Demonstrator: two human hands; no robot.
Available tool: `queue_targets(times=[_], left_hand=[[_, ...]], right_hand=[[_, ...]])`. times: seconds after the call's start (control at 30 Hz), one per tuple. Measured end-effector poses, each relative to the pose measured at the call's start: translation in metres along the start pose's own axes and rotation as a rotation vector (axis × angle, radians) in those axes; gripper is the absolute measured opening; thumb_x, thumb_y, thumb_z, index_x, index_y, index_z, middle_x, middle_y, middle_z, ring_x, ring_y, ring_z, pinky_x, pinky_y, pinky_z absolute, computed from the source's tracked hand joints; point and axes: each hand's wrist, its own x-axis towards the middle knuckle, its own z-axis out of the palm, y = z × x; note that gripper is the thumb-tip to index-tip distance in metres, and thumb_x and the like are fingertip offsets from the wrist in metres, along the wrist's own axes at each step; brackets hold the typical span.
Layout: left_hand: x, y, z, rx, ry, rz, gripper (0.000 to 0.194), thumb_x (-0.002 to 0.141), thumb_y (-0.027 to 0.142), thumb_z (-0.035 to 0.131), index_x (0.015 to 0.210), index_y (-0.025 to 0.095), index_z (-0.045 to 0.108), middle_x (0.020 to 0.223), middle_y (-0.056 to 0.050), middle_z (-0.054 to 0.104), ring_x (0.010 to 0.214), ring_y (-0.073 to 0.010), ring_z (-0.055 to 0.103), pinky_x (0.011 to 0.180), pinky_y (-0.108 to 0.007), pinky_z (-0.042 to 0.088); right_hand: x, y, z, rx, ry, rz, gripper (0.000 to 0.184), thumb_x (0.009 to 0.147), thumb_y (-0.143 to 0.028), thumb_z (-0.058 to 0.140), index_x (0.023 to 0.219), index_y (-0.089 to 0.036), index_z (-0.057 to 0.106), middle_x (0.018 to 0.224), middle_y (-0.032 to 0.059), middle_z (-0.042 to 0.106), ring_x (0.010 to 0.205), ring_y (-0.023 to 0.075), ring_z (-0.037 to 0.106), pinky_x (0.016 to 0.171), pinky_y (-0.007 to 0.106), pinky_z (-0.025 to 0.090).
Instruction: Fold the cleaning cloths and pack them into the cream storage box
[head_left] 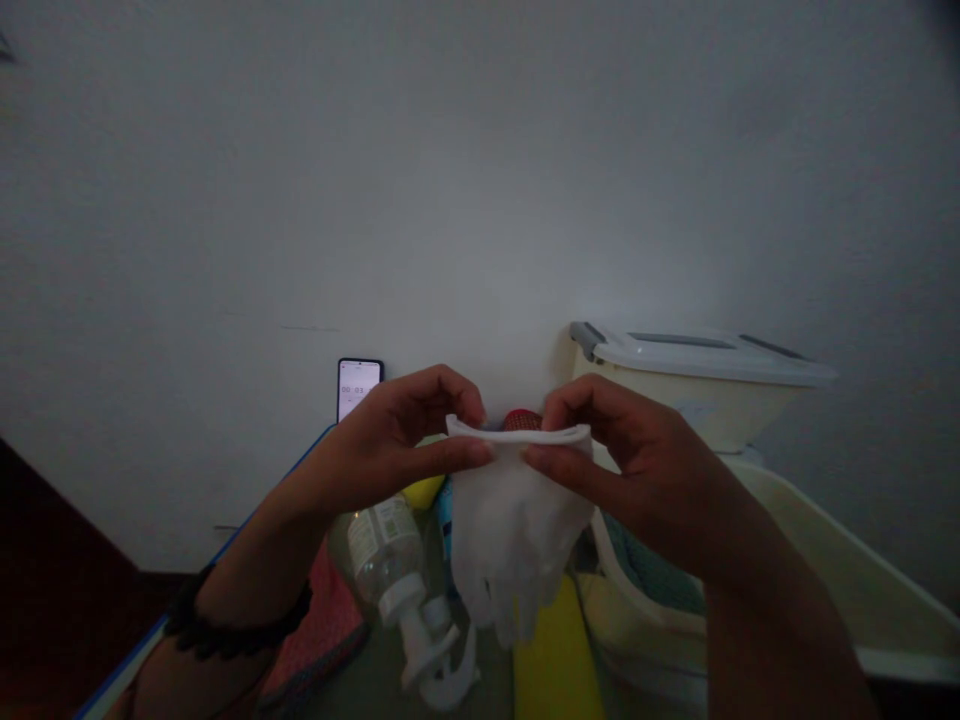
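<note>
Pump bottle (386, 550) left of the glove (517, 520), tub (847, 590) to its right

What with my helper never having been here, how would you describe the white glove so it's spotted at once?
Start from the pale wall filling the upper view. Low in front, the left hand and right hand nearly meet, pinching the white glove by its cuff. Unlike the clear bottle to its left, it hangs limp, with finger-shaped ends downward.
</note>
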Motion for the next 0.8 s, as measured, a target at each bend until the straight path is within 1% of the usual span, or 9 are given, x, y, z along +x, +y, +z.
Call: queue_targets(times=[0.07, 0.13, 0.2, 0.3, 0.4, 0.5, 0.63, 0.7, 0.8], left_hand=[[0.0, -0.001, 0.0, -0.021, 0.016, -0.022, 0.014, 0.074, 0.018, 0.07, 0.08, 0.014, 0.058, 0.074, -0.001, 0.058, 0.065, -0.01, 0.055, 0.055, -0.019, 0.046], [0.0, -0.003, 0.001, -0.003, 0.061, -0.022, 0.014, 0.075, 0.019, 0.07, 0.081, 0.014, 0.058, 0.073, 0.0, 0.057, 0.064, -0.0094, 0.054, 0.055, -0.019, 0.045], [0.0, -0.003, 0.003, 0.046, 0.112, -0.003, 0.016, 0.075, 0.02, 0.07, 0.084, 0.016, 0.058, 0.075, 0.001, 0.056, 0.064, -0.0089, 0.053, 0.056, -0.019, 0.045], [0.0, -0.002, 0.011, 0.166, 0.172, 0.023, 0.016, 0.076, 0.02, 0.07, 0.084, 0.017, 0.057, 0.078, 0.001, 0.056, 0.067, -0.0085, 0.053, 0.058, -0.018, 0.045], [0.0, 0.0, 0.018, 0.239, 0.194, 0.037, 0.015, 0.077, 0.019, 0.068, 0.083, 0.017, 0.055, 0.077, 0.003, 0.056, 0.068, -0.0082, 0.053, 0.059, -0.018, 0.045], [0.0, 0.0, 0.021, 0.227, 0.19, 0.052, 0.014, 0.079, 0.018, 0.066, 0.084, 0.018, 0.054, 0.077, 0.003, 0.056, 0.068, -0.0074, 0.054, 0.06, -0.017, 0.045], [-0.002, -0.001, 0.019, 0.132, 0.143, 0.053, 0.011, 0.082, 0.017, 0.063, 0.089, 0.017, 0.055, 0.082, 0.001, 0.058, 0.073, -0.008, 0.057, 0.064, -0.017, 0.047], [-0.003, 0.0, 0.017, 0.102, 0.127, 0.061, 0.011, 0.082, 0.017, 0.062, 0.091, 0.017, 0.056, 0.086, 0.0, 0.059, 0.079, -0.0092, 0.058, 0.07, -0.018, 0.049], [-0.004, 0.0, 0.015, 0.1, 0.138, 0.066, 0.01, 0.081, 0.016, 0.064, 0.089, 0.017, 0.057, 0.088, 0.0, 0.059, 0.082, -0.0099, 0.059, 0.077, -0.021, 0.05]], right_hand=[[0.0, 0.0, 0.0, 0.031, -0.008, 0.0, 0.018, 0.079, -0.036, 0.064, 0.081, -0.023, 0.051, 0.086, 0.0008, 0.059, 0.078, 0.0148, 0.058, 0.061, 0.023, 0.045], [0.0, 0.0, 0.001, 0.029, 0.001, 0.014, 0.019, 0.079, -0.035, 0.065, 0.08, -0.023, 0.05, 0.082, -0.0006, 0.057, 0.069, 0.0122, 0.055, 0.057, 0.023, 0.043], [0.001, -0.001, 0.003, -0.022, 0.056, 0.048, 0.021, 0.078, -0.034, 0.064, 0.076, -0.022, 0.047, 0.075, -0.0024, 0.053, 0.062, 0.0106, 0.05, 0.053, 0.022, 0.04], [0.005, -0.003, 0.008, -0.153, 0.177, 0.097, 0.022, 0.076, -0.027, 0.063, 0.069, -0.021, 0.043, 0.062, -0.0057, 0.043, 0.055, 0.0089, 0.04, 0.048, 0.021, 0.034], [0.008, -0.006, 0.015, -0.174, 0.202, 0.095, 0.021, 0.076, -0.023, 0.06, 0.067, -0.021, 0.041, 0.059, -0.0069, 0.039, 0.053, 0.0078, 0.037, 0.046, 0.02, 0.031], [0.008, -0.006, 0.02, -0.059, 0.152, 0.079, 0.017, 0.078, -0.023, 0.06, 0.071, -0.021, 0.044, 0.063, -0.0064, 0.044, 0.056, 0.0079, 0.041, 0.047, 0.019, 0.034], [0.006, -0.005, 0.02, 0.133, 0.076, 0.048, 0.01, 0.08, -0.028, 0.06, 0.083, -0.02, 0.055, 0.074, -0.0033, 0.058, 0.066, 0.0088, 0.053, 0.056, 0.019, 0.043], [0.006, -0.004, 0.02, 0.178, 0.086, 0.042, 0.011, 0.08, -0.029, 0.062, 0.084, -0.02, 0.058, 0.077, -0.0024, 0.062, 0.068, 0.0091, 0.057, 0.058, 0.019, 0.045], [0.007, -0.004, 0.02, 0.142, 0.17, 0.04, 0.01, 0.079, -0.028, 0.064, 0.083, -0.02, 0.059, 0.076, -0.002, 0.065, 0.068, 0.01, 0.06, 0.058, 0.02, 0.048]])
